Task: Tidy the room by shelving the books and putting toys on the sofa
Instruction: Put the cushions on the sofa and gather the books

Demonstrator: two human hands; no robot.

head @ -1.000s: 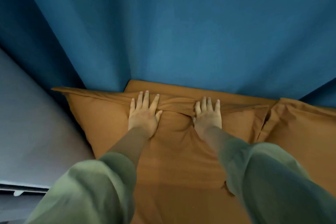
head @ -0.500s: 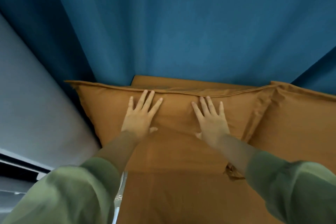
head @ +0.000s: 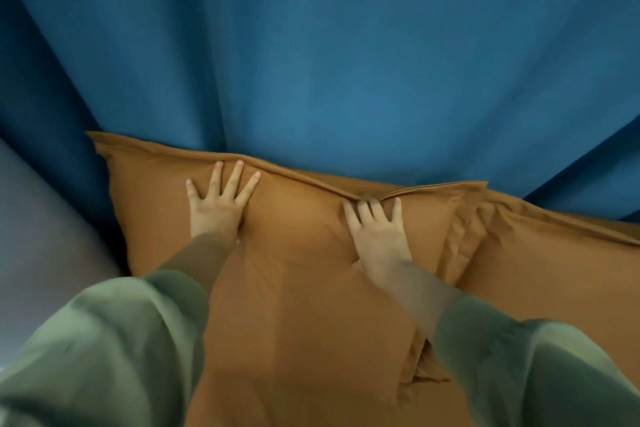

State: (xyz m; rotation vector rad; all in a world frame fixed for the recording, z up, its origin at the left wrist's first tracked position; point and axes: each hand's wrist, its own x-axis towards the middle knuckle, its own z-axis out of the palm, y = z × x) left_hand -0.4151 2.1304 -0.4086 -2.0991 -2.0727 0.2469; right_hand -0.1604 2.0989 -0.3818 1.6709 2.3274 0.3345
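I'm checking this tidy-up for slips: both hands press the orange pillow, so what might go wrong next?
The pillow backs onto a loose curtain, so pressing may tip it backward. The right hand dents the top seam, which may end up creased.

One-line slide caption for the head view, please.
Left hand and right hand press flat, fingers spread, on a brown pillow against a blue curtain; a second pillow lies to its right.
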